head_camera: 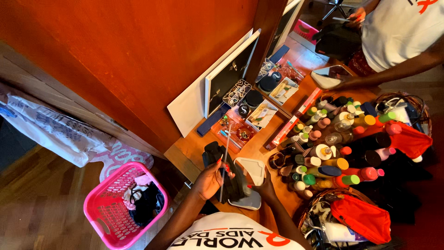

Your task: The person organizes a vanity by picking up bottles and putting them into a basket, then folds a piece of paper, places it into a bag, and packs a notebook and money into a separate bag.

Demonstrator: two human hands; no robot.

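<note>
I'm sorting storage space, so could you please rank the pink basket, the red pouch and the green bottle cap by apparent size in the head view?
1. Pink basket, though it sits lower, on the floor.
2. Red pouch.
3. Green bottle cap.

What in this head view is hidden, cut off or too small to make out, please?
- Left hand: holds a black item; its kind is unclear, and a thin rod crosses it.
- Right hand: its palm hides part of the white lidded container; contents unseen.
- Bottles on the dresser: too small and crowded to tell apart.
- Pink laundry basket: contents dark and tangled.
- Second person: cut off by the top edge.
</note>
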